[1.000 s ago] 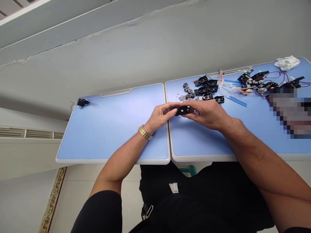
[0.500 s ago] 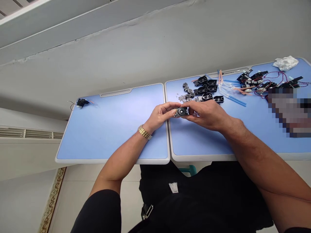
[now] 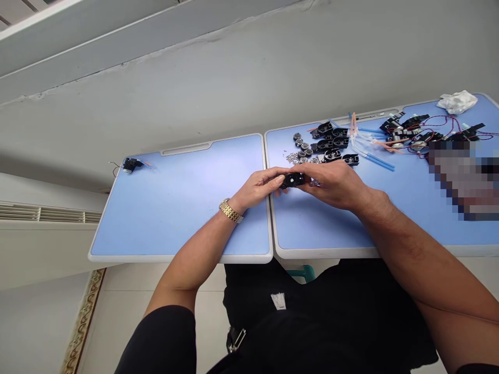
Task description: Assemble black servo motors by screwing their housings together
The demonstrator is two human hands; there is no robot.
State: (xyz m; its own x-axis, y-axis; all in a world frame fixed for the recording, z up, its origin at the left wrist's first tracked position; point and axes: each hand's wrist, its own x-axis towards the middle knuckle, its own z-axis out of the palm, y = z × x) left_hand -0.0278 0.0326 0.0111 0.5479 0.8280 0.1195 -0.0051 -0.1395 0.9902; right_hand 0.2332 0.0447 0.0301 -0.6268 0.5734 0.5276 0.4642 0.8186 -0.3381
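Observation:
Both hands hold one small black plastic housing (image 3: 293,179) above the near middle of the right table. My left hand (image 3: 262,187) is closed on its left end, thumb on top. From the right, my right hand (image 3: 331,182) grips the other end, and its fingers hide part of the piece. A small clear bit (image 3: 314,183) shows beside the right fingers. Just beyond the hands lie several round metal-rimmed parts (image 3: 299,142), a scatter of screws (image 3: 291,158) and several open black housings (image 3: 323,130).
Blue and orange tubes (image 3: 376,158) lie right of the housings. Farther right are black assemblies with red wires (image 3: 417,130), a white crumpled tissue (image 3: 457,102) and a blurred-out object (image 3: 468,182). One black assembly (image 3: 131,164) sits on the left table (image 3: 175,208). A narrow gap parts the tables.
The held piece has been turned: its round dark face showed before, and now a black side with a small bright hole shows. Both hands stay in nearly the same place.

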